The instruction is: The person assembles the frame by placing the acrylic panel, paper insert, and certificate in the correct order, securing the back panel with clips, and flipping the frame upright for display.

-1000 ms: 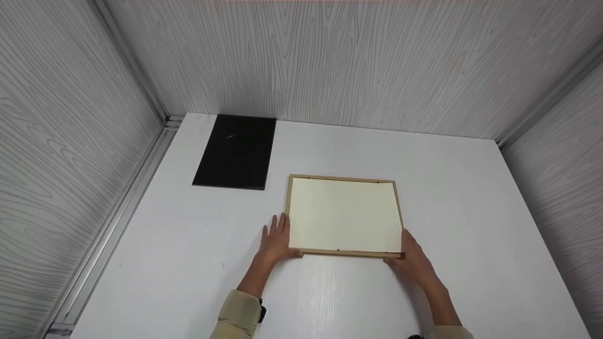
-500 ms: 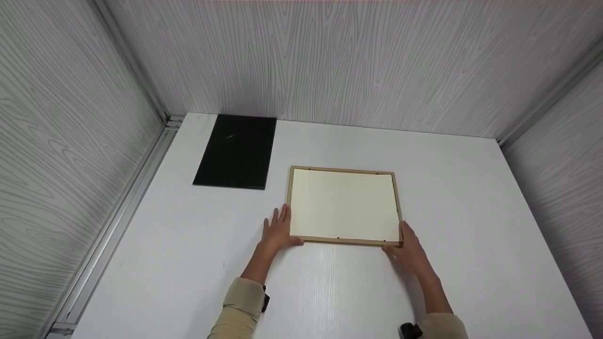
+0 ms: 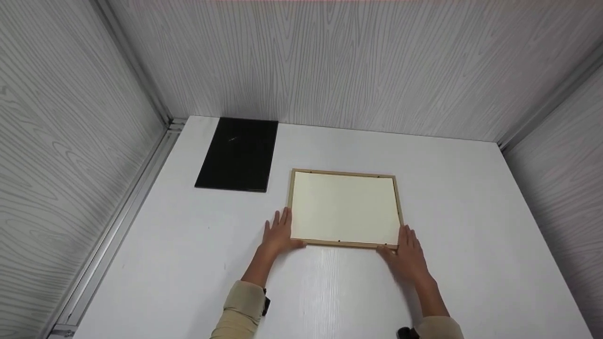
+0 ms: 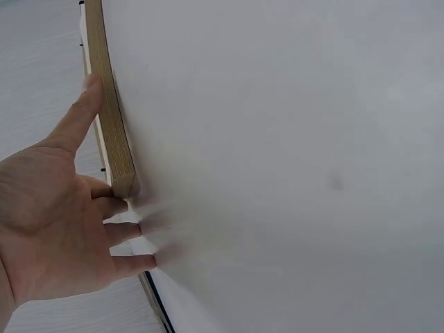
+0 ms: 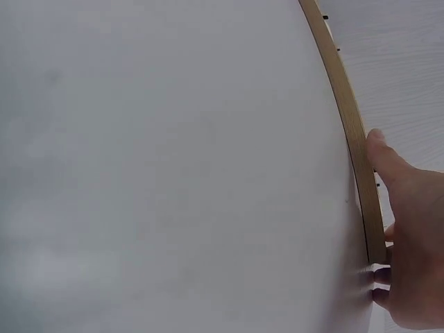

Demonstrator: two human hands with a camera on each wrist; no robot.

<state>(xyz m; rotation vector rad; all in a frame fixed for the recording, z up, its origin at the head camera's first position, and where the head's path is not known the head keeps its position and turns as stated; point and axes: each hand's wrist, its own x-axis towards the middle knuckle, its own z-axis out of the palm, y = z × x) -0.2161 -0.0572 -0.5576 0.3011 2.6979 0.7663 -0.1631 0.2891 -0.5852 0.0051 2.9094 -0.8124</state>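
Observation:
A picture frame (image 3: 346, 245) with a thin light-wood rim and a cream backing (image 3: 344, 207) lies flat on the white table. Small dark tabs dot its rim. At its near left corner is my left hand (image 3: 278, 235), fingers straight along the left side and thumb against the near edge. My right hand (image 3: 409, 256) touches the near right corner the same way, its thumb on the near edge. Both wrist views show the thumb laid along the wooden rim (image 4: 111, 118) and the other fingertips down at the tabletop by the corner.
A glossy black rectangular panel (image 3: 238, 155) lies at the back left of the white table (image 3: 471, 212), near the back wall (image 3: 330, 66). Grey wood-grain walls enclose the left, back and right sides. A metal rail (image 3: 118, 226) runs along the left edge.
Both hands and the picture frame have moved away from me, mostly in the first half second. My right thumb has since shifted slightly left along the near edge. The black panel stays put.

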